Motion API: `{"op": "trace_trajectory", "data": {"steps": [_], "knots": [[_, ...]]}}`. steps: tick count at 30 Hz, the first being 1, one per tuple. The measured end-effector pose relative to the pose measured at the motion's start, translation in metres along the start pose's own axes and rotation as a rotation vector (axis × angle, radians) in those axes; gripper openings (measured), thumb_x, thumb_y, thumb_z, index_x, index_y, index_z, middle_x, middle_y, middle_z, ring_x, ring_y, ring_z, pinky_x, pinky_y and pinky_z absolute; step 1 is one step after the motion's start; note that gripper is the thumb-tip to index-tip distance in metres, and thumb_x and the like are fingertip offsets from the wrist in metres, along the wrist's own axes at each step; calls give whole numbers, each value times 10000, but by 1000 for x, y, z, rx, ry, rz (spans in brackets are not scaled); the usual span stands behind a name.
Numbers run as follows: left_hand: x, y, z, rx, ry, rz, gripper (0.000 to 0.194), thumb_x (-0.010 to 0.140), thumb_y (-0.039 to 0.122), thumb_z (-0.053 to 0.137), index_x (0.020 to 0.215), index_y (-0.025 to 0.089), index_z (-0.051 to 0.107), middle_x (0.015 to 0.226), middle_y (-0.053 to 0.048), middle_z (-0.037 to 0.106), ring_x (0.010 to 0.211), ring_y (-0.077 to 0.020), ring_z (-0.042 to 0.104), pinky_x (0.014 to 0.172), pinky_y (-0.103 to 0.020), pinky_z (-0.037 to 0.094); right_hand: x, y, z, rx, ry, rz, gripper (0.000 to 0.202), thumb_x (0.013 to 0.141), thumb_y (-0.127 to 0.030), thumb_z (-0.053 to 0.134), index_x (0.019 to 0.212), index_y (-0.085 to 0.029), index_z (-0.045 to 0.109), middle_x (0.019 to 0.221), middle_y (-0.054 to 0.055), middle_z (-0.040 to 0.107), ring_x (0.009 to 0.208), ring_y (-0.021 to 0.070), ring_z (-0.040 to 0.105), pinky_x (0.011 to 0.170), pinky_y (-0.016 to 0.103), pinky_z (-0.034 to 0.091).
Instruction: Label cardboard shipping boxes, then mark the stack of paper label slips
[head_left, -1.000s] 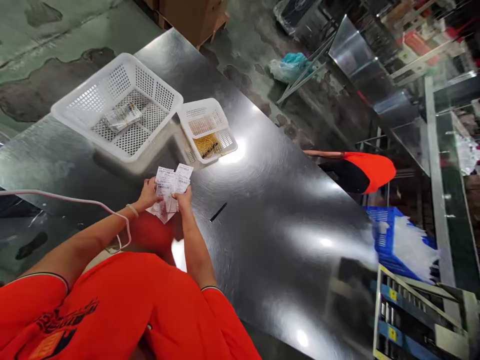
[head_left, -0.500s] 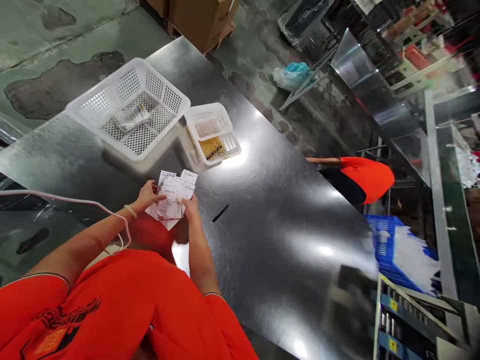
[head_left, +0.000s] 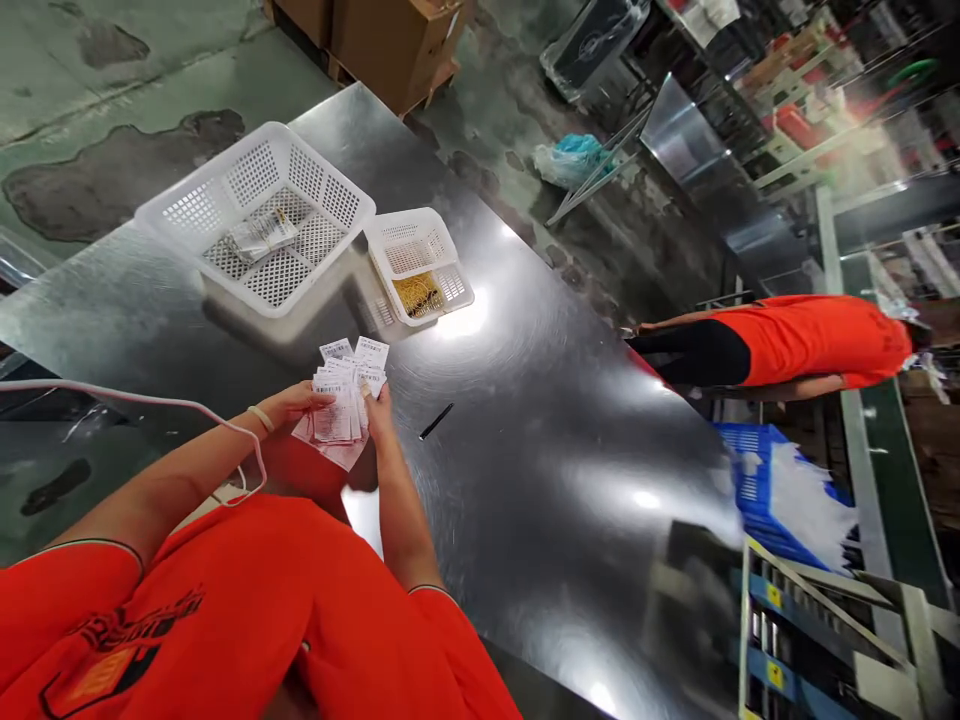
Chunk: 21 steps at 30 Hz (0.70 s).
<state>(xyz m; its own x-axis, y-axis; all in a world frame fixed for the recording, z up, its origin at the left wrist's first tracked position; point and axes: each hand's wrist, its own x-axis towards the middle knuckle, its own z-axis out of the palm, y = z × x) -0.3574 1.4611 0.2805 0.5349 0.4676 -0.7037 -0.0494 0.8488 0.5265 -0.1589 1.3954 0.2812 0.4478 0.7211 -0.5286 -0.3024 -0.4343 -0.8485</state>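
Several white printed paper slips [head_left: 341,410] are fanned out between my two hands, above the near edge of the metal table [head_left: 525,430]. My left hand [head_left: 296,400] pinches their left side. My right hand [head_left: 377,408] is closed on their right side, with the thumb on top. A black pen [head_left: 436,421] lies on the table to the right of my right hand. Beyond the slips stand a large white basket [head_left: 259,290] with a bundle of packets [head_left: 262,235] inside and a smaller white basket [head_left: 411,228] holding yellow strings [head_left: 418,295].
A white cable [head_left: 187,403] crosses over my left forearm. Past the table's far right edge is a person in an orange shirt [head_left: 825,340]. A blue crate [head_left: 754,490] and a metal rack [head_left: 776,640] stand at the right. Cardboard boxes [head_left: 390,50] are behind the table.
The slips have shifted slightly in my hands, and the fingers of my left hand have moved a little. At the right, the person in orange has come further into view.
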Motion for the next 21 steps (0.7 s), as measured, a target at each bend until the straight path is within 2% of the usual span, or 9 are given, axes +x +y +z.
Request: {"op": "trace_trajectory", "data": {"steps": [3,6,10,13,15,18,21], "knots": [[1,-7,4,-70,-22,-28,557,504,169,1115,981,112,832,1062,-181,886,969,-337,840,876,-397,699,-3,8,0,33,-8,24,426,801,-407,858,1135,-280,626,1163,20,853,1050,217,792,1013,378,673],[2,-14,6,-102,-28,-64,575,511,96,1085,1029,104,834,1054,-153,885,928,-297,825,873,-367,684,-7,16,-3,54,-91,32,441,801,-406,843,1160,-289,615,1185,11,841,1059,218,789,1014,380,673],[1,-20,0,-95,26,-93,468,586,29,1010,1005,65,804,969,-123,874,894,-275,790,886,-362,652,-5,17,-16,16,-89,4,448,712,-310,880,1040,-283,577,1001,-31,805,920,197,756,904,335,660],[-1,-19,-3,-88,31,-111,503,558,39,1025,1010,56,804,989,-138,875,941,-293,801,894,-361,640,-2,14,-25,-27,-73,51,531,625,-232,903,999,-282,530,902,-48,778,840,191,730,815,313,646],[-3,-19,-1,-80,0,-121,568,484,73,1070,991,80,816,1022,-153,878,958,-305,815,881,-358,647,-6,18,-25,-44,-52,47,617,592,-208,915,1055,-288,516,944,-37,791,870,199,745,822,323,657],[-5,-20,6,-57,-61,-134,662,385,136,1119,982,104,834,1034,-162,879,923,-320,822,852,-376,662,-19,32,-17,-93,-11,-26,766,559,-201,953,1146,-306,472,1117,-4,811,1010,211,777,944,360,681],[-6,-22,9,-44,-45,-125,644,397,142,1107,976,83,832,974,-144,872,863,-301,808,845,-373,655,-23,36,-16,-144,-42,-76,874,560,-264,1016,1227,-305,452,1259,48,799,1127,229,780,1047,393,674]]}}
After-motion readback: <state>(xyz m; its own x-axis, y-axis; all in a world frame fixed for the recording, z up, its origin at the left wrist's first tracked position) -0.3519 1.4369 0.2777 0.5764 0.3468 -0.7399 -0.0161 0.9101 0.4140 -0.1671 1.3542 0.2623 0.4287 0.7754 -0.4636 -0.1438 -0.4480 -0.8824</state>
